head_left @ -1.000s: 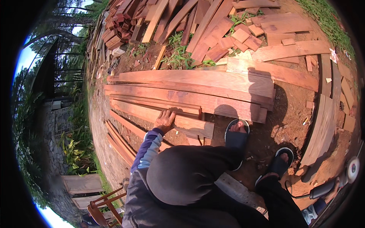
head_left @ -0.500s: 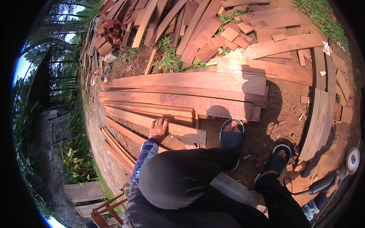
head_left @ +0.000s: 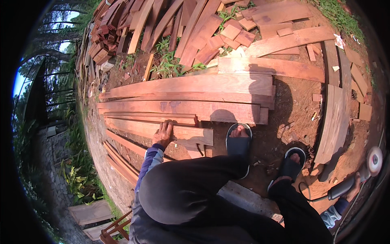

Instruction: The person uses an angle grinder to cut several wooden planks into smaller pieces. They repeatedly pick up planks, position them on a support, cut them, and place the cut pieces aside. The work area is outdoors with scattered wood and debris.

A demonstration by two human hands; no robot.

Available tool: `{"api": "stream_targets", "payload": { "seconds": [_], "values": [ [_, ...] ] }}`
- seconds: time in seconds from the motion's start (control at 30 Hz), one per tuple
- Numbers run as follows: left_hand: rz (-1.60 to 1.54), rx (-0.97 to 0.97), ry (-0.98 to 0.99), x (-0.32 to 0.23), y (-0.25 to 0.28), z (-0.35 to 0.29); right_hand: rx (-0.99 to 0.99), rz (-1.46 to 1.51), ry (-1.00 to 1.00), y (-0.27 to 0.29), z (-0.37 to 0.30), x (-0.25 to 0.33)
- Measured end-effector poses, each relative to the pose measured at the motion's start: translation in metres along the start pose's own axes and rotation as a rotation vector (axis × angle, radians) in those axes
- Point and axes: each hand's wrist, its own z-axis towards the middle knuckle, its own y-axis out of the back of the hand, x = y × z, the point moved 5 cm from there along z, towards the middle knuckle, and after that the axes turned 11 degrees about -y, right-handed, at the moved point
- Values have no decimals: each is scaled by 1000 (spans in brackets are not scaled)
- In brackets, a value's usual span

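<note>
My left hand (head_left: 163, 134) is closed over a long reddish-brown wooden plank (head_left: 193, 133), its fingers bent across the far edge. That plank lies close beside some thinner stacked boards (head_left: 178, 118) on its far side. Short wood pieces (head_left: 193, 148) show under its right end. At the far right, low in the view, my right hand (head_left: 355, 188) is wrapped round an angle grinder (head_left: 345, 189) with a dark body and a pale round disc (head_left: 374, 161). The fingers of that hand are partly hidden by the tool.
Wide planks (head_left: 191, 85) lie beyond my hands, with heaped offcuts (head_left: 237, 34) farther back. Weathered boards (head_left: 335, 122) lie at the right. A concrete block (head_left: 243, 198) sits near my sandalled feet (head_left: 239, 140). The grinder's cord (head_left: 302, 191) loops beside my leg. A wooden chair (head_left: 115, 229) stands lower left.
The plank under my left hand has shifted slightly away from me, closer to the stacked boards. My right hand still holds the grinder. The whole view has moved a little.
</note>
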Motion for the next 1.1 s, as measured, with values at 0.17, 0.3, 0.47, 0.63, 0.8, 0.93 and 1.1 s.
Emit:
{"api": "stream_targets", "payload": {
  "seconds": [0.17, 0.3, 0.47, 0.63, 0.8, 0.93, 1.1],
  "values": [
    [-85, 88, 27, -2, -1, 2, -48, 15, 4, 15, 28, -9],
    [-75, 113, 91, -4, -2, -3, -59, -16, 27, 4, 27, -7],
    [-70, 123, 58, 1, -14, -7, -71, -48, 59, -12, 25, -7],
    [-23, 147, 43, -2, -3, -4, -74, -70, 66, -32, 29, -14],
    [-27, 91, 24, -1, 5, -1, -87, -57, 82, -34, 27, -14],
    [7, 109, 47, -2, 1, -1, -101, -22, 79, -14, 32, -11],
    [-83, 223, 53, -1, -4, 1, -89, 5, 96, -13, 11, -1]
  ]
}}
